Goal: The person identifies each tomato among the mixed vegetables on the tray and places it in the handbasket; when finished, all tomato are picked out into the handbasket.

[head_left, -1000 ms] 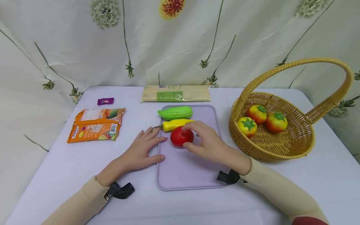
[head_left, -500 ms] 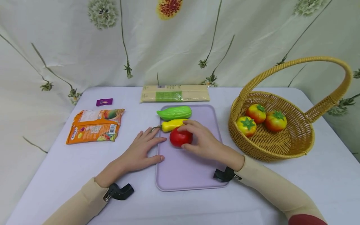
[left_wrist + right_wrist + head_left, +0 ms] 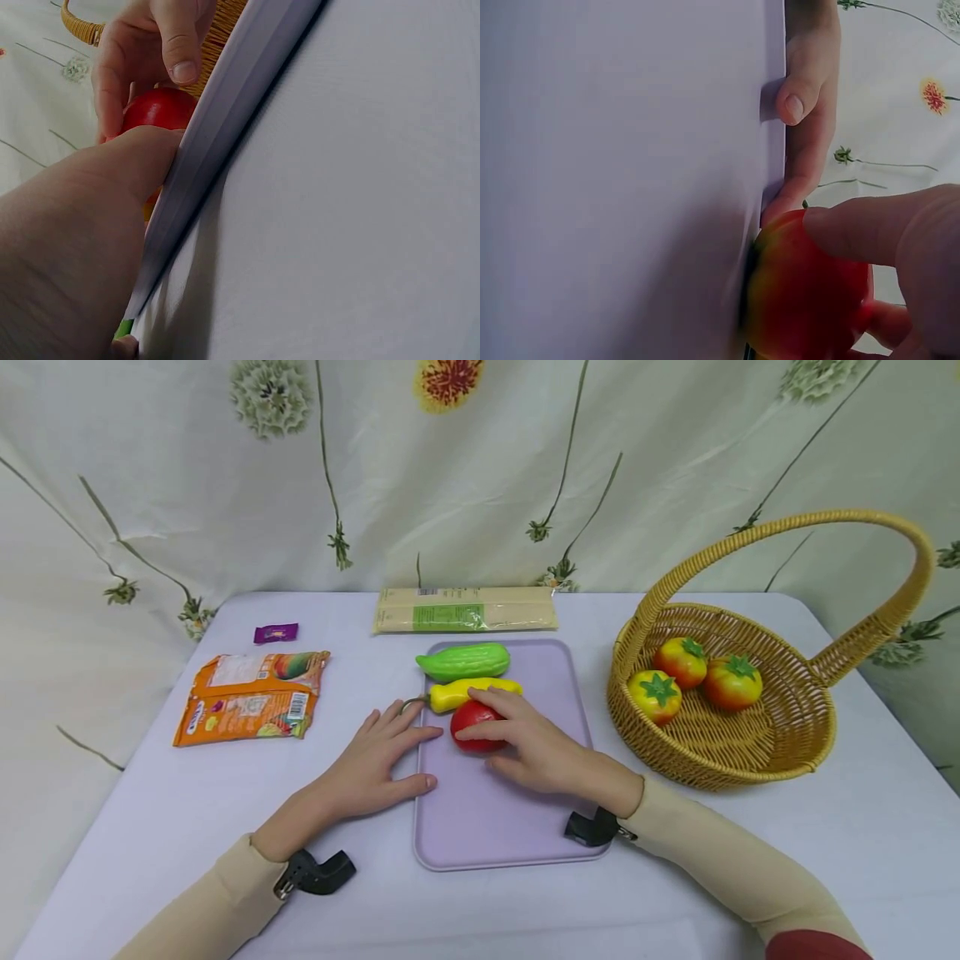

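A red toy tomato (image 3: 467,717) sits on the lilac tray (image 3: 495,835). My right hand (image 3: 543,747) holds it from the right, fingers across its top. In the right wrist view the thumb lies along the tomato (image 3: 806,289), whose side toward the tray looks yellow-green. My left hand (image 3: 378,764) lies with fingers spread at the tray's left edge, its thumb and a finger reaching the rim. Behind the tomato lie a yellow toy pepper (image 3: 450,696) with a curved stem, near the left fingertips, and a green ribbed gourd (image 3: 465,662).
Right of the tray stands a wicker basket (image 3: 720,760) with a tall handle and three red-yellow tomatoes inside. An orange snack packet (image 3: 247,702) and a small purple wrapped sweet (image 3: 276,632) lie at left. A long beige packet (image 3: 465,610) lies behind the tray.
My right hand has shifted slightly left, and its fingers now reach farther over the tomato. The left hand and the tomato stay in place.
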`<action>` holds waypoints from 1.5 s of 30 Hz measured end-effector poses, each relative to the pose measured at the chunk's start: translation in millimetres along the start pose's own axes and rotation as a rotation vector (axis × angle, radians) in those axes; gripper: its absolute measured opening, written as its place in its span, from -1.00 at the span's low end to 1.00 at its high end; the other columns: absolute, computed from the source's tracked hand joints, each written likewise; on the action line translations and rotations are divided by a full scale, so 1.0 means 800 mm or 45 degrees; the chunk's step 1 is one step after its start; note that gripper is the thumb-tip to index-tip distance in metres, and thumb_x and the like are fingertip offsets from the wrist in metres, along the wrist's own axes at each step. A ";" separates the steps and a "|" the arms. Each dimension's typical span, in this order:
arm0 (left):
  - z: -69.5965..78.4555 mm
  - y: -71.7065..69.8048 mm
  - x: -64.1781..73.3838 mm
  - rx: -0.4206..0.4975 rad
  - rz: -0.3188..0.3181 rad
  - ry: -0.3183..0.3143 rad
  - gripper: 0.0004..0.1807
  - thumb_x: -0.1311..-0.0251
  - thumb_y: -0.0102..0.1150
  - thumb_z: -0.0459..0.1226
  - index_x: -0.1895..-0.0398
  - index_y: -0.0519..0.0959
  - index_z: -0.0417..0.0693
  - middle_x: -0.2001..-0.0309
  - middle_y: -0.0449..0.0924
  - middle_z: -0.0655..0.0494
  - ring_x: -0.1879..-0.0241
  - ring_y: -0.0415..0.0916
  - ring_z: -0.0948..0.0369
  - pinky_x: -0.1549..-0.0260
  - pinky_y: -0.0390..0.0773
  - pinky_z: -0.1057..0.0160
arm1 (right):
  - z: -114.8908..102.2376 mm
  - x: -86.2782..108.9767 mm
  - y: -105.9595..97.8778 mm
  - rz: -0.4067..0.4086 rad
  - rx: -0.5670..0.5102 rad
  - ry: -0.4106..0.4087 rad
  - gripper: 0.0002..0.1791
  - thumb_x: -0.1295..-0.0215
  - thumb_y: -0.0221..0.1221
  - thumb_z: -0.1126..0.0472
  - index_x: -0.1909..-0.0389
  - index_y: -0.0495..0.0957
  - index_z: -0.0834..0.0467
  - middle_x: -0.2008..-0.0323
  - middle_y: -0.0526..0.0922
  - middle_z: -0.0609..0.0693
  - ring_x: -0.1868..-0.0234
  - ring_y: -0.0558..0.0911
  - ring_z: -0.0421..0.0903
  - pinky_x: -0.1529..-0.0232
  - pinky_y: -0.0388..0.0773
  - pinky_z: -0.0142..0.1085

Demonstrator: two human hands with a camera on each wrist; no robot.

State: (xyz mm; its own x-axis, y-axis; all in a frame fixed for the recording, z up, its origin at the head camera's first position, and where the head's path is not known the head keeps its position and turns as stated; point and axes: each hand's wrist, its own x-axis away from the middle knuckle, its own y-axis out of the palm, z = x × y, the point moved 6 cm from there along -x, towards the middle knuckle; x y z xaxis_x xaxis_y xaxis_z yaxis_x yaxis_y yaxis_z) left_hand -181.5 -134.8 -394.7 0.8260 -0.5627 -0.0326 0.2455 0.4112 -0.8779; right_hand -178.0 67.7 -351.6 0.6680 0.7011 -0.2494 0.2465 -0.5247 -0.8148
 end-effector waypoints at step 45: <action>0.001 0.000 0.001 0.005 0.001 0.001 -0.35 -0.25 0.24 0.09 -0.39 0.49 0.12 -0.59 0.12 -0.21 -0.59 -0.09 -0.35 -0.47 -0.15 -0.50 | 0.029 0.001 -0.030 0.347 -0.335 0.257 -0.84 -0.41 0.21 0.32 0.09 0.71 0.24 -0.04 0.74 0.17 -0.05 0.70 0.06 -0.06 0.70 -0.10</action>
State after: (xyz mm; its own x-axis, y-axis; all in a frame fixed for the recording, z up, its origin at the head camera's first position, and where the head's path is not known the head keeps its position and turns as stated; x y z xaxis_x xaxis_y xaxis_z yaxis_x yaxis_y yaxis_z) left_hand -180.5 -134.8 -394.7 0.8259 -0.5628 -0.0336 0.2468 0.4144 -0.8760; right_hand -199.7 91.8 -344.7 0.8510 0.4250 -0.3084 0.1954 -0.8015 -0.5652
